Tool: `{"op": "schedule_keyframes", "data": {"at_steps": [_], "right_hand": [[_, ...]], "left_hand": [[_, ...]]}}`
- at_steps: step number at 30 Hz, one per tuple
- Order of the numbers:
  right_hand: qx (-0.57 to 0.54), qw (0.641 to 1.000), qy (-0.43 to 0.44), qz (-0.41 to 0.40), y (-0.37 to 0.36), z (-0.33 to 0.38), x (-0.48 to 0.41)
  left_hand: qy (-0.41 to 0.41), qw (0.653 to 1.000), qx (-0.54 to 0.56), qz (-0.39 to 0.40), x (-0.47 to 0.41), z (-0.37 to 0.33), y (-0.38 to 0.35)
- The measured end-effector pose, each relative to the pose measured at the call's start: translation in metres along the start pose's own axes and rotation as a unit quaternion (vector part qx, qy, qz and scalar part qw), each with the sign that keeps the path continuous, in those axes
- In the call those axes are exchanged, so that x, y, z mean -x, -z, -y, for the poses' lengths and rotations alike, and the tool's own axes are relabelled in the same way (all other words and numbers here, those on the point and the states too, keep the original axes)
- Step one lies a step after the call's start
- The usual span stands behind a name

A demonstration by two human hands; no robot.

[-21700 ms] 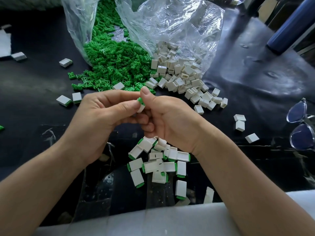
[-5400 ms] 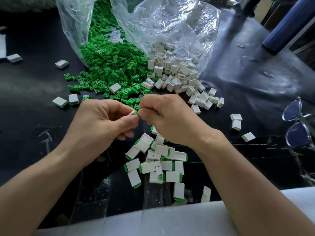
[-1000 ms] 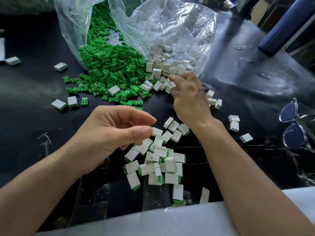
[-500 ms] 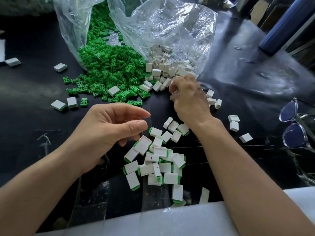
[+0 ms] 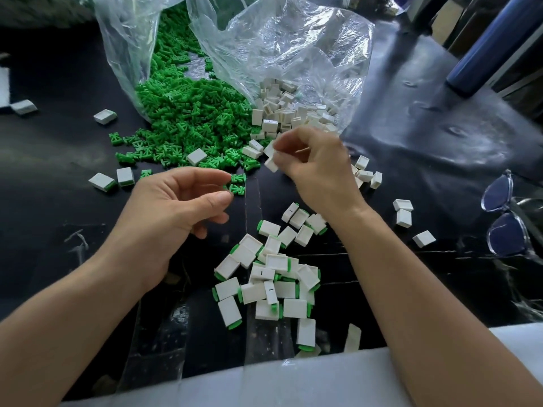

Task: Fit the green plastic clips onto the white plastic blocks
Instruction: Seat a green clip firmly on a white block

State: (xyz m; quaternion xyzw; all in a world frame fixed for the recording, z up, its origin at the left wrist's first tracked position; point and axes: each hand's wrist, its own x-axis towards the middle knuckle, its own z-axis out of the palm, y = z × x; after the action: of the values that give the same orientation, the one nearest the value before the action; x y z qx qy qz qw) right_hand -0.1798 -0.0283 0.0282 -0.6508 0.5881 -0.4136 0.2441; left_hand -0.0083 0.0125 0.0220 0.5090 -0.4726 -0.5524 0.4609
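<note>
1. my right hand [image 5: 316, 168] has come back a little from the loose white blocks [image 5: 289, 114] at the mouth of the clear bag [image 5: 282, 51]. half a second ago its fingers were down in that heap; now they pinch one white block [image 5: 271, 160], lifted clear of the black table [image 5: 440, 148].
2. my left hand [image 5: 173, 212] has barely moved. thumb and forefinger are curled towards each other with a small gap between them. a speck of green shows at the fingertips, but i cannot tell whether it is a held clip or one of the two clips lying just behind them.
3. the green clips [image 5: 188, 118] spill from their own bag, just beyond my left hand.
4. the finished blocks [image 5: 264, 277], each with a green edge, lie in a heap near me between my forearms; a second ago one more dropped into it, so that cycle looks closed.
5. i judge a new cycle has begun: block in hand, clip next. the left hand must pick a clip if it has none, then both meet to press it in.
6. many loose blocks remain, so the job is far from done.
</note>
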Motion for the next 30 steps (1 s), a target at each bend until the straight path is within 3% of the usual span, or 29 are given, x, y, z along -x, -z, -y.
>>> {"op": "schedule_keyframes", "data": {"at_steps": [2, 5, 8, 12, 18, 30], "right_hand": [[-0.073, 0.996, 0.016, 0.053, -0.007, 0.01, 0.01], [-0.094, 0.987, 0.04, 0.124, -0.02, 0.018, 0.021], [-0.101, 0.986, 0.028, 0.134, -0.021, 0.019, 0.022], [0.054, 0.993, 0.044, 0.095, -0.02, 0.012, 0.019], [0.238, 0.952, 0.068, 0.179, -0.028, 0.007, 0.019], [0.234, 0.952, 0.082, 0.181, -0.027, 0.01, 0.02]], "left_hand": [[-0.002, 1.0, 0.005, -0.006, -0.001, 0.0, 0.0], [-0.007, 1.0, 0.0, 0.0, 0.0, 0.0, 0.0], [-0.016, 1.0, 0.005, -0.008, -0.001, 0.0, 0.001], [-0.015, 0.999, 0.038, -0.015, -0.002, 0.001, 0.002], [-0.016, 0.999, 0.034, -0.013, -0.003, 0.002, 0.003], [-0.017, 1.0, 0.022, -0.005, -0.003, 0.003, 0.001]]}}
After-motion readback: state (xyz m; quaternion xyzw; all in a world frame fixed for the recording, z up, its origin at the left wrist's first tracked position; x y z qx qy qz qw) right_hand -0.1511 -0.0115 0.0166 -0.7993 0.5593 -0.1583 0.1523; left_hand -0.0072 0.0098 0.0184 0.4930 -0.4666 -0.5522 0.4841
